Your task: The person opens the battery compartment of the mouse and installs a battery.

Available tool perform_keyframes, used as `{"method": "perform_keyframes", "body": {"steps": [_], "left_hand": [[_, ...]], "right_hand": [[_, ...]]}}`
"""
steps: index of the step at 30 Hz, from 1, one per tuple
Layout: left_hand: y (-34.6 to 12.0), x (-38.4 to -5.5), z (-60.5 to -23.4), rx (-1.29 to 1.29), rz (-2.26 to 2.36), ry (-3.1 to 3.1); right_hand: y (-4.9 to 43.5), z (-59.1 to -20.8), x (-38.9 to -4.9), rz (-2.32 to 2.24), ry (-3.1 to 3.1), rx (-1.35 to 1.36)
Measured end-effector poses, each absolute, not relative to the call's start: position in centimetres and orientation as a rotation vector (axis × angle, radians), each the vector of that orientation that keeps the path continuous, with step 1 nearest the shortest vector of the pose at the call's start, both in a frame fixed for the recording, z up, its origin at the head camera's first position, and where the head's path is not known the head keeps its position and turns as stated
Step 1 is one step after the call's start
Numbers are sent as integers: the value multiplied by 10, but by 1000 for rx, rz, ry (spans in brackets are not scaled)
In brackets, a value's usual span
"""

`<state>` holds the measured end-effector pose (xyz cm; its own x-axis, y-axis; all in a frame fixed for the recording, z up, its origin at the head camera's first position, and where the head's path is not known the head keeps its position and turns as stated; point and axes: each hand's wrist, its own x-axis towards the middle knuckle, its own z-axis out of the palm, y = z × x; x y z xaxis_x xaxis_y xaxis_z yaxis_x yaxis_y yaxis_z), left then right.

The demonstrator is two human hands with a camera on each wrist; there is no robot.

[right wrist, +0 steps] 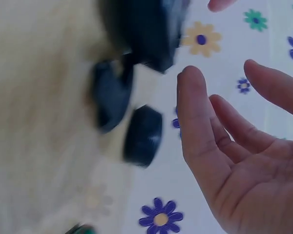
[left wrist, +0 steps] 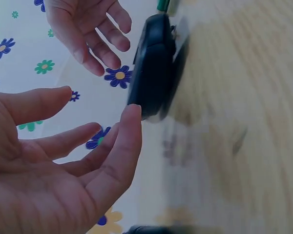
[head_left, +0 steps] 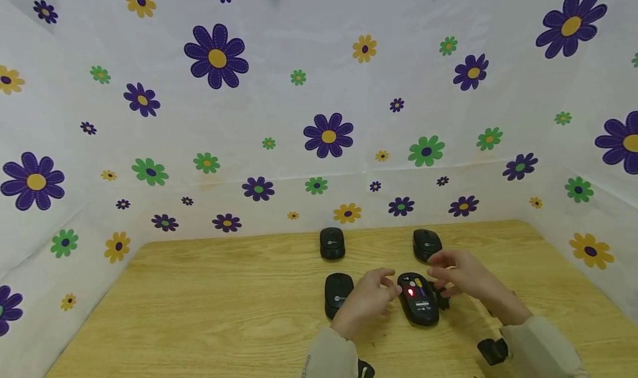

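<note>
An upturned black computer mouse [head_left: 418, 303] lies between the two hands, its battery bay uncovered and a red light glowing on its underside. My left hand [head_left: 368, 297] is at its left side with loosely bent fingers; in the left wrist view one fingertip meets or nearly meets the end of the mouse [left wrist: 151, 63]. My right hand [head_left: 463, 275] hovers to the right of it, fingers apart and relaxed, holding nothing. Below that hand lies a small black piece [head_left: 442, 297], partly hidden; the right wrist view shows this dark curved piece [right wrist: 110, 95] blurred beside the mouse.
Two mice stand at the back, one left [head_left: 332, 243] and one right [head_left: 426, 245]. Another mouse [head_left: 338, 292] sits partly behind my left hand. A black piece [head_left: 493, 350] lies by the right sleeve, and a dark object [head_left: 366, 369] shows at the front edge.
</note>
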<state>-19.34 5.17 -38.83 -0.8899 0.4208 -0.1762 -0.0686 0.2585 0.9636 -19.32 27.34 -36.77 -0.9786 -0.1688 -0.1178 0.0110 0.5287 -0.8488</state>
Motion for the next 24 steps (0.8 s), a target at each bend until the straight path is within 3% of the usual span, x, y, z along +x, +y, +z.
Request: {"method": "perform_keyframes", "body": {"steps": [24], "left_hand": [[-5,-189,-368,464,1675,2255]], "right_hand": [[232,-353,-182,-1722,2351,-224]]}}
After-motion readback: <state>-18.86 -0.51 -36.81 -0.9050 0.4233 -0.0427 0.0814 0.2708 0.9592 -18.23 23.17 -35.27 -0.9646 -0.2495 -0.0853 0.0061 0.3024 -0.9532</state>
